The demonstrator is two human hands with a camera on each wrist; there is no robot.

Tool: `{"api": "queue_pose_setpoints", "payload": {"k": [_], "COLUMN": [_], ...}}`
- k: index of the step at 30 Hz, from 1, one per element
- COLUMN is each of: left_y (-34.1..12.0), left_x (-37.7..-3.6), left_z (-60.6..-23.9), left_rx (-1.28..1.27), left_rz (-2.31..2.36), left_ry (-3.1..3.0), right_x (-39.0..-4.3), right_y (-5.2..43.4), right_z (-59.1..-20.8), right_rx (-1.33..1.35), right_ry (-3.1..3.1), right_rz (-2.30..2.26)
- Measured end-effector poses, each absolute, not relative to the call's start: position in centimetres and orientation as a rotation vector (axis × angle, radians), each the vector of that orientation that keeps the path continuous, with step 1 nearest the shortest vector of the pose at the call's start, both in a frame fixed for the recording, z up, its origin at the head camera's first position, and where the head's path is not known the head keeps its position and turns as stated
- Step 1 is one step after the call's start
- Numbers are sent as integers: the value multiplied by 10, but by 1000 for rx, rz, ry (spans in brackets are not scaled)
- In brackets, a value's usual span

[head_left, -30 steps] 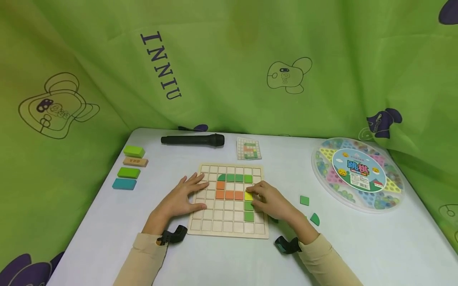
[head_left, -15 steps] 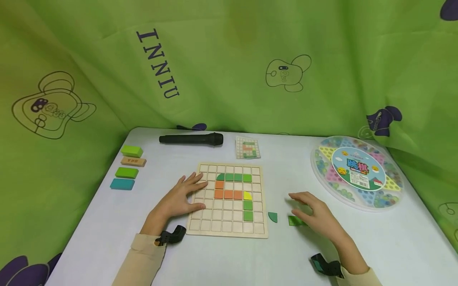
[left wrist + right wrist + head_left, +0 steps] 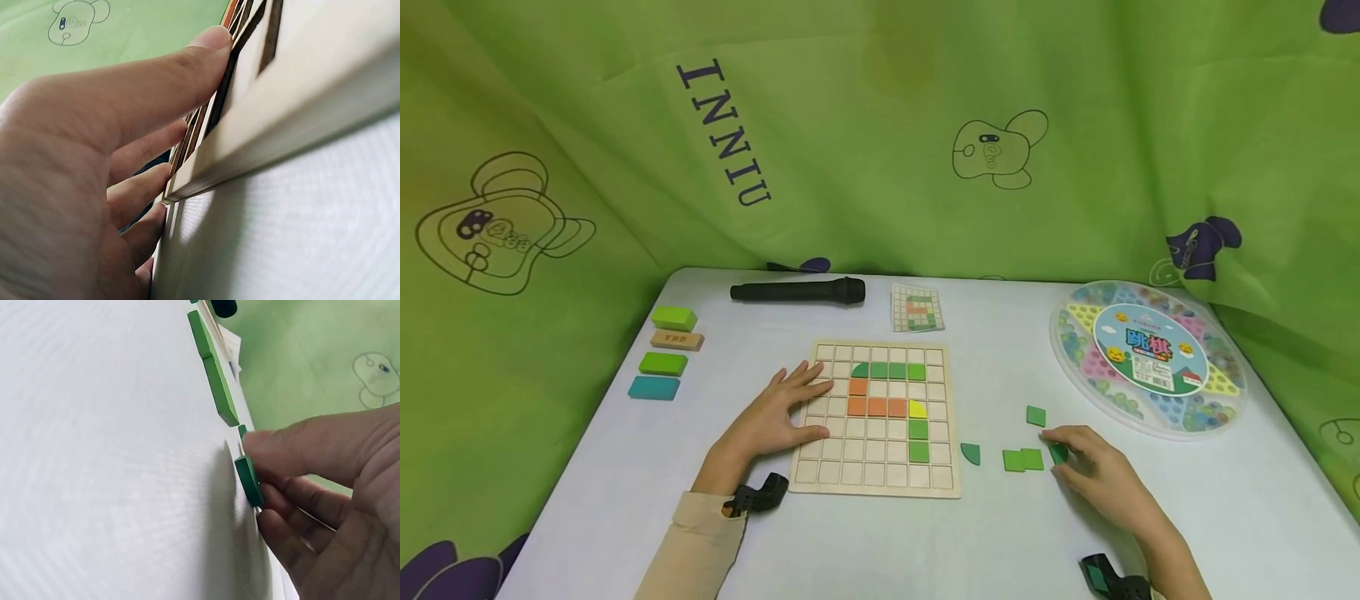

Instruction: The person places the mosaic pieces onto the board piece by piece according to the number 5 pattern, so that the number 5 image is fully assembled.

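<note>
A wooden grid board [image 3: 820, 479] lies mid-table with green, orange and yellow tiles set in it. My left hand [image 3: 782, 412] lies flat on the board's left side, fingers spread; the left wrist view shows the fingers [image 3: 156, 81] against the board edge [image 3: 281, 119]. To the right of the board, my right hand [image 3: 1093, 467] pinches a small dark green tile [image 3: 1058, 453] on the table, seen close as the green tile [image 3: 250, 480] between thumb and fingers. Two light green squares [image 3: 1022, 460] lie side by side just left of it, a green square [image 3: 1036, 416] behind, and a green quarter-round tile [image 3: 972, 454] beside the board.
A black microphone [image 3: 797, 291] and a pattern card [image 3: 917, 309] lie behind the board. Several coloured blocks [image 3: 666, 352] sit in a column at the left. A round Chinese-checkers tray [image 3: 1150, 358] stands at the right. Green cloth [image 3: 880, 125] surrounds the table.
My right hand left the yellow tile in the board, moved right over the table, and now pinches a small green tile. The left hand has stayed on the board.
</note>
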State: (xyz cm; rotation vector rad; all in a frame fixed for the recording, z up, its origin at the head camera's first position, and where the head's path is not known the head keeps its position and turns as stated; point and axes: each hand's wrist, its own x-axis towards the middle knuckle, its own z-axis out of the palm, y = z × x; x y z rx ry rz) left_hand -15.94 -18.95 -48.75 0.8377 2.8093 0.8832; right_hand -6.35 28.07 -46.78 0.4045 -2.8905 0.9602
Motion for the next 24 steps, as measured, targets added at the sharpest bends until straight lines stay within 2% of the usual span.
{"api": "queue_pose_setpoints", "payload": {"k": [14,19,24], "left_y": [-191,-190,-190], "left_x": [-159,-159,-160], "left_z": [-488,-487,-487], "left_rx": [831,818,807], "left_rz": [878,875,879], "left_ry": [2800,2799,2796], "right_x": [-65,-63,-61], "right_y": [283,261,218], "right_z": [-471,-462,-460], "right_rx": [355,363,528], "right_ry": [-2841,-2837,-2779], "right_rz": [870,929,1065]}}
